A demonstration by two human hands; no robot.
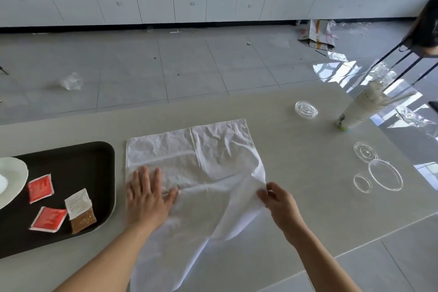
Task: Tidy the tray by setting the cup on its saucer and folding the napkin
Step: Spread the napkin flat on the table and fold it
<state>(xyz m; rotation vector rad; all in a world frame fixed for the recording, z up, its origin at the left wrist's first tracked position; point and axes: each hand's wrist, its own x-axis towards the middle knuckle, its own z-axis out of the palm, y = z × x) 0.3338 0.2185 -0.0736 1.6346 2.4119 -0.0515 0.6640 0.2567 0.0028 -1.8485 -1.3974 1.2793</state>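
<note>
Spanning the lower frame, the pale grey rectangular table (296, 154) carries every item listed below. The white creased cloth napkin (201, 161) lies spread open on the table, just right of the tray, with its near portion hanging over the table's front edge. The black rounded-corner plastic tray (71, 156) sits at the left of the napkin, partly cut off by the frame edge. The white round saucer (14, 175) rests on the tray's far-left portion; no clear view of the cup is available.

The left hand (147, 197) lies flat and fully open, palm down, pressing the napkin's left side. The right hand (279, 199) is closed in a pinch on the napkin's right edge, raising that edge off the table.

Right of the napkin, well apart from it, stands a white paper cup holding wooden utensils (362, 106). Four clear round plastic lids (385, 174) lie scattered near that cup.

On the tray, left of the napkin, lie two red square sauce packets (40, 188) and one white-and-brown packet (80, 211).
</note>
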